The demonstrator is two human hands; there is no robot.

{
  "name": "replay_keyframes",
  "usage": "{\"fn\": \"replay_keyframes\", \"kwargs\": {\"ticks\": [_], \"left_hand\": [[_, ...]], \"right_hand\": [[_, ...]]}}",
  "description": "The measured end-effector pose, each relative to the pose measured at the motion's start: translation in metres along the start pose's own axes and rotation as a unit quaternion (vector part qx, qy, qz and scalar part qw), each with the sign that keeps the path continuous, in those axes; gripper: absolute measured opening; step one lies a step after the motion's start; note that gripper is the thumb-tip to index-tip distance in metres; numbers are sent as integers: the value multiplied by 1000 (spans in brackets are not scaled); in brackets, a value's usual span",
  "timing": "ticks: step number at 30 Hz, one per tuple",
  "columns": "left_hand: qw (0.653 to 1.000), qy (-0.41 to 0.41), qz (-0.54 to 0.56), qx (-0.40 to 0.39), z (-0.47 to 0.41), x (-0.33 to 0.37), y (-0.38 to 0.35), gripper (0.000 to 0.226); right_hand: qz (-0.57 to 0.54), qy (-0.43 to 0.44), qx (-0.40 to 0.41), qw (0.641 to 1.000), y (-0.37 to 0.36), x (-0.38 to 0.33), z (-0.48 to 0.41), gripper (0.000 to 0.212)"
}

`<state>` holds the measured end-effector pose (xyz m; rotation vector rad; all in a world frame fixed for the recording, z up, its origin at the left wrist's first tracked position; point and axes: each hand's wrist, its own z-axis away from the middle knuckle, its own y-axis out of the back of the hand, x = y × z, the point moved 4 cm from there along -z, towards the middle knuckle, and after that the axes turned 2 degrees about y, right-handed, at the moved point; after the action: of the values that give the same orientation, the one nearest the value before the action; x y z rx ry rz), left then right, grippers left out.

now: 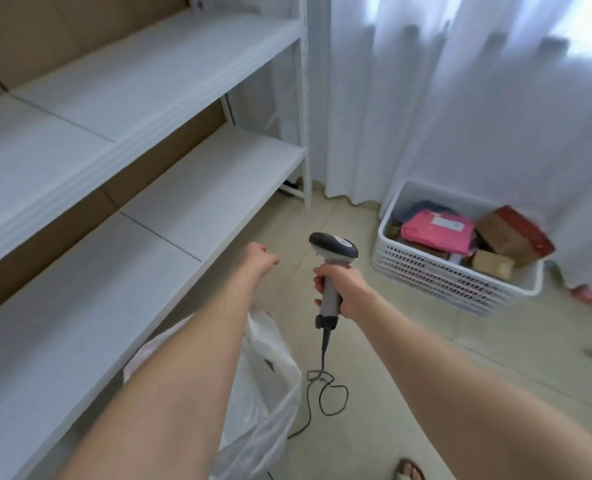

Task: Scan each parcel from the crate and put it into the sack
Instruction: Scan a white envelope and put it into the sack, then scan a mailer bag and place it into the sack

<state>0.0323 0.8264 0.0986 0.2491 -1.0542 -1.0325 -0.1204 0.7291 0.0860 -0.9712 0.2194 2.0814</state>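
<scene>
My right hand [343,285] grips the grey handle of a barcode scanner [334,252], whose dark head points away from me and whose cable [325,382] trails down to the floor. My left hand [261,256] is stretched out beside the scanner with curled fingers and holds nothing. A white perforated crate [436,275] stands on the floor at the right, holding several parcels: a pink mailer [438,232], brown boxes [495,263] and a red-topped box [523,228]. The white sack [270,372] lies crumpled on the floor under my left forearm.
White metal shelving [149,109] with bare shelves and cardboard at the back fills the left side. White curtains [460,98] hang behind the crate. The floor is pale tile. A sandalled foot [410,471] shows at the bottom edge.
</scene>
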Motion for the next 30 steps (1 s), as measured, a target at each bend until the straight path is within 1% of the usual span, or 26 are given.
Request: {"fn": "replay_keyframes", "kwargs": {"ticks": [5, 9, 13, 14, 17, 20, 24, 28, 30], "left_hand": [[997, -76, -19, -16, 35, 128, -75, 56], [993, -107, -25, -36, 56, 211, -149, 56], [990, -127, -29, -62, 67, 277, -224, 55], [989, -130, -31, -68, 69, 289, -240, 55], [986, -140, -49, -75, 64, 320, -280, 52], [984, -137, -60, -97, 45, 347, -314, 55], [983, -119, -73, -121, 2, 374, -353, 59], [981, -104, -80, -144, -61, 406, -397, 60], [980, -98, -80, -151, -100, 425, -421, 58]], "right_hand": [[-72, 31, 41, 996, 116, -66, 13, 9], [-119, 37, 77, 989, 210, -109, 9, 4], [-161, 34, 89, 982, 296, -141, -1, 22], [-171, 36, 97, 980, 314, -147, -4, 21], [-206, 26, 114, 972, 359, -166, -19, 9], [-230, 22, 116, 966, 395, -182, -43, 11], [-242, 12, 149, 959, 433, -200, -93, 16], [-252, -4, 168, 953, 465, -222, -165, 29], [-244, -18, 179, 953, 479, -234, -209, 31]]}}
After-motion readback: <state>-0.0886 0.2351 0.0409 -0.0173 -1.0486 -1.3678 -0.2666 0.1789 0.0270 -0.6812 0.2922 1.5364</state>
